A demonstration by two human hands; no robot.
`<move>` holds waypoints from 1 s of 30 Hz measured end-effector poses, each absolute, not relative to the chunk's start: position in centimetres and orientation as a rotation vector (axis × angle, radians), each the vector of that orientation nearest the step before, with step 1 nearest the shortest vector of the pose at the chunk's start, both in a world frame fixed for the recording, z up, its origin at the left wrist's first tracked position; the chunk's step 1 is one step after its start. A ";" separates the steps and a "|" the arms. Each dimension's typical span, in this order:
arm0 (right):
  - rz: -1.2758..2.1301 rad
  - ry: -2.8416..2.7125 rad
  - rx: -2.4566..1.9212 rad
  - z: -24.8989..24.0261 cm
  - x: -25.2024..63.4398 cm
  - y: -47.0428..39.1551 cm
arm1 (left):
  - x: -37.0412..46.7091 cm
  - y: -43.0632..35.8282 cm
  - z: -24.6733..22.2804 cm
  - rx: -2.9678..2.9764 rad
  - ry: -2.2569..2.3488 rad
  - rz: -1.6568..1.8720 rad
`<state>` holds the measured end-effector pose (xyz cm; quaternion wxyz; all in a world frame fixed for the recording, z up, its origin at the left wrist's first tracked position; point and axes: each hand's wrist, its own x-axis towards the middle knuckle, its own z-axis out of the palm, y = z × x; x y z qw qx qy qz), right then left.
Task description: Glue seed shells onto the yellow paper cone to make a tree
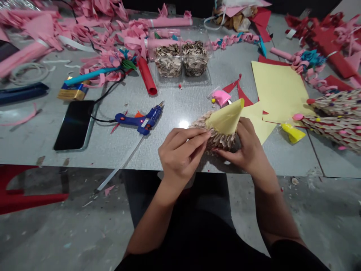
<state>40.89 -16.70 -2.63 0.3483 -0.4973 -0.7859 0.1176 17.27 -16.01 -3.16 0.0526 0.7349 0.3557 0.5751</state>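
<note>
A yellow paper cone (225, 118) lies tilted near the table's front edge, its tip pointing up and right, its lower part covered in overlapping rows of pale seed shells (222, 139). My right hand (249, 146) holds the cone from the right, thumb under the shell rows and fingers behind it. My left hand (183, 148) reaches in from the left with its fingertips pinched at the upper edge of the shells; whether a single shell sits between them is too small to tell. A blue glue gun (145, 120) with a clear glue stick lies to the left.
A clear plastic box (182, 62) of shells stands behind. Yellow paper sheets (279, 90) and shell-covered cones (338, 120) are at right. A phone (75, 126), a blue stapler (24, 92) and a red paper roll (147, 75) lie left. Pink paper scraps (104, 28) cover the back.
</note>
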 end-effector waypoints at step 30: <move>0.490 -1.967 -1.193 -3.7 41.2 -16.6 | 6.1 -9.1 4.8 2.627 1.270 1.154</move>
